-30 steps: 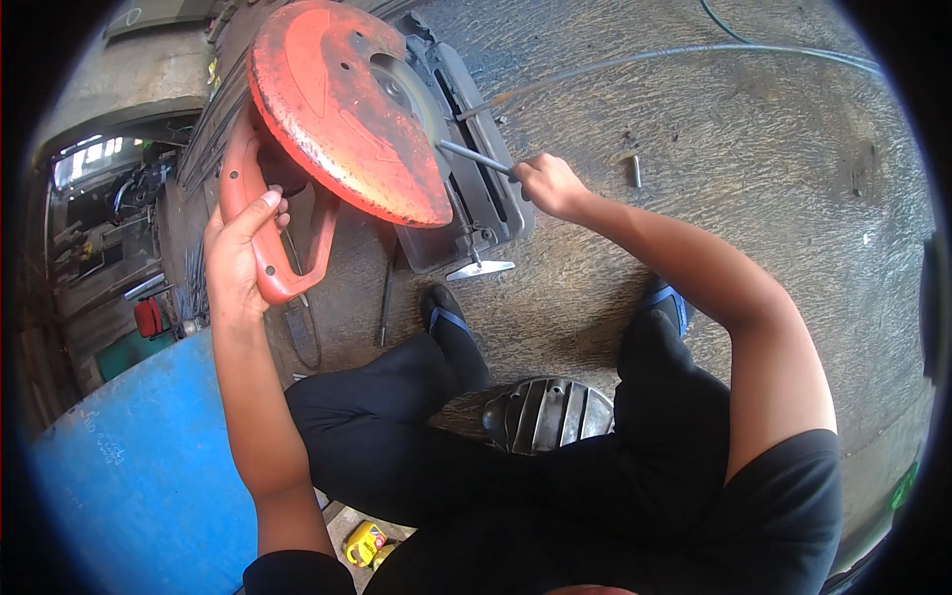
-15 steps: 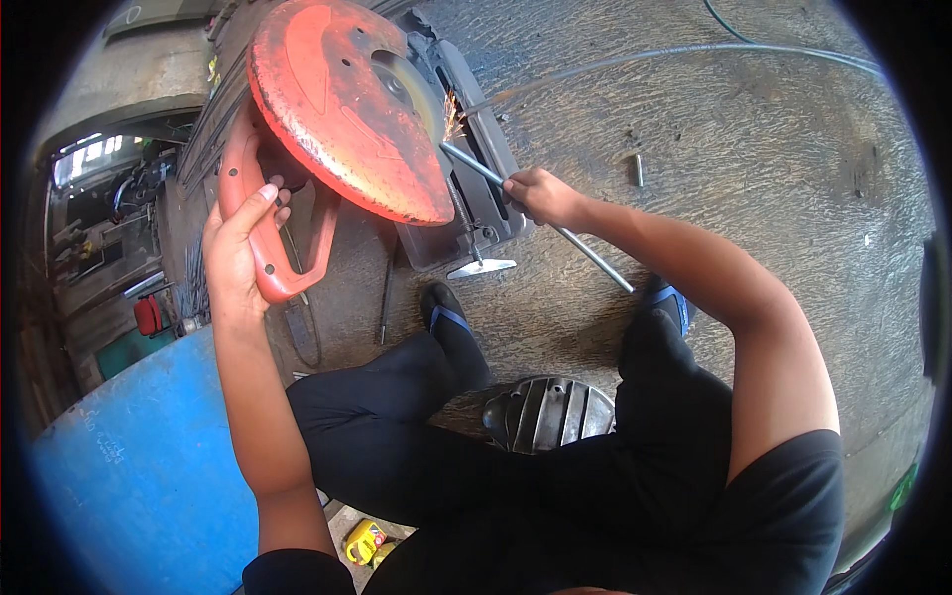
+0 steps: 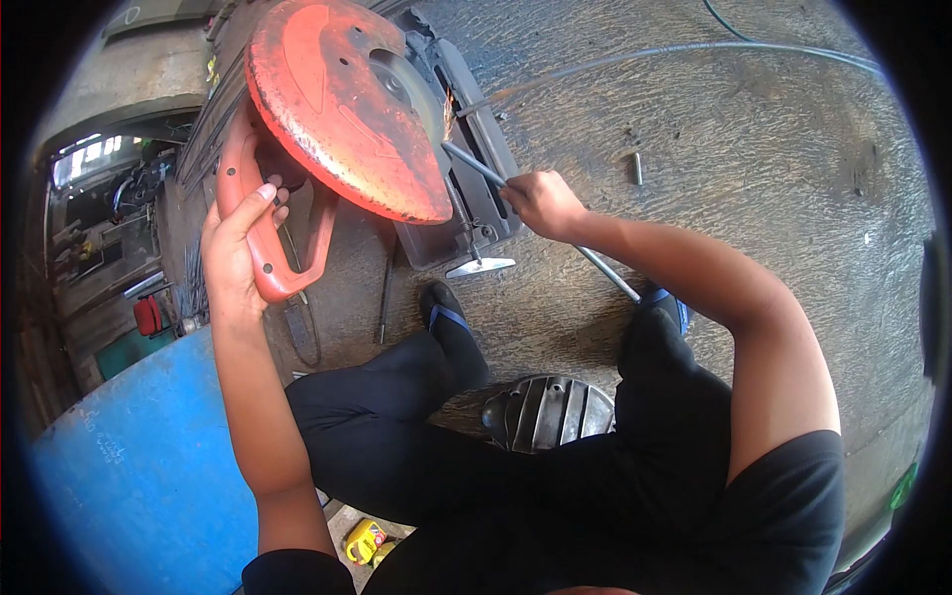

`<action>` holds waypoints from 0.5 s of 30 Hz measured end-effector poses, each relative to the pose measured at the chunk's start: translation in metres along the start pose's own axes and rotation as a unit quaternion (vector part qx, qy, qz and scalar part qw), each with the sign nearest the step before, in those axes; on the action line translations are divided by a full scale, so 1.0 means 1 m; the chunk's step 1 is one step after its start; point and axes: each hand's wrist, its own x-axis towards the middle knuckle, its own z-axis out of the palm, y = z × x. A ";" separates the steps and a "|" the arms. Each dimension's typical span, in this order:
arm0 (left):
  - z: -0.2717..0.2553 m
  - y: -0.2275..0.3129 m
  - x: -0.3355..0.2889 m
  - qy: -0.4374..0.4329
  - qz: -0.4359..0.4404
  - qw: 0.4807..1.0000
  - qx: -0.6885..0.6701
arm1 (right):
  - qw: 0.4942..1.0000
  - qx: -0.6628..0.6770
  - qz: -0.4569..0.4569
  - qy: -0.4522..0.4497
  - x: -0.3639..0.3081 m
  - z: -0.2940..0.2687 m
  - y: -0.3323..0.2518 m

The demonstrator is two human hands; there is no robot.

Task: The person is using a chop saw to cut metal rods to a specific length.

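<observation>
An orange-red cut-off saw (image 3: 337, 119) stands at the upper left, its worn guard covering most of the abrasive wheel (image 3: 424, 97). My left hand (image 3: 234, 248) is wrapped round the saw's looped handle (image 3: 281, 282). In my right hand (image 3: 543, 205) is a thin grey metal rod (image 3: 609, 272), whose upper end meets the wheel's edge beside the guard. A small spray of orange sparks (image 3: 448, 117) rises there. The rod slants across the dark saw base (image 3: 486, 149), and its lower end reaches my right foot. My right fingers hide part of the rod.
A clamp handle (image 3: 481, 267) juts from the base towards my left foot (image 3: 446, 322). A short cut rod piece (image 3: 638, 169) lies on the rough floor. A ribbed metal casing (image 3: 548, 415) sits between my legs. At left is a blue panel (image 3: 149, 456); a long rod (image 3: 694, 48) stretches behind.
My right hand has turned slightly on the rod, and the rod's lower end has shifted a little right and down. The spark spray is thinner. My left hand stays on the handle.
</observation>
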 end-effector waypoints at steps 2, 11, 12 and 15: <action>0.000 0.000 0.000 0.000 0.000 1.000 0.001 | 1.000 -0.003 -0.011 0.010 0.000 0.000 0.000; -0.003 -0.001 0.001 0.001 -0.002 1.000 -0.010 | 0.997 0.064 0.031 0.010 0.006 -0.006 0.010; -0.004 -0.001 0.002 -0.002 -0.013 1.000 0.006 | 0.998 0.067 0.014 -0.008 0.009 -0.007 0.013; -0.005 -0.001 0.002 0.000 -0.016 1.000 0.018 | 0.997 0.065 -0.001 -0.038 0.016 -0.006 0.019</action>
